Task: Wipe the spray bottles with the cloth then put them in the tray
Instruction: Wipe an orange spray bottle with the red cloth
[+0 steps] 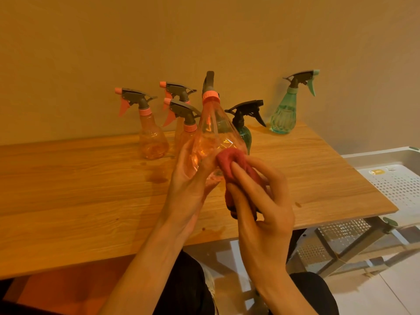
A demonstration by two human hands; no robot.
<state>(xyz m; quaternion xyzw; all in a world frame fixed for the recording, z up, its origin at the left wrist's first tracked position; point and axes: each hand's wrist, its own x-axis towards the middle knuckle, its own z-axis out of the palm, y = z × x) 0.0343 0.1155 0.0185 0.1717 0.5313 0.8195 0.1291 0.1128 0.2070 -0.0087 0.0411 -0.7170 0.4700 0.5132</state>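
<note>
My left hand [189,178] grips the base of a clear orange spray bottle [212,135], held upright above the wooden table [79,189]. My right hand [261,196] holds a bunched red cloth [231,162] pressed against the bottle's lower right side. Behind it stand three more orange bottles: one at the left [151,137], one at the back [176,92], one close behind the held bottle [185,123]. A dark green bottle [244,128] with a black trigger stands just right of the held one. A light teal bottle [285,112] stands near the wall at the back right.
A white perforated tray [400,183] sits to the right, beyond and lower than the table's right edge. Metal mesh shelving [336,242] lies beneath it. The wall runs close behind the bottles. My dark-clothed knees are under the table's front edge.
</note>
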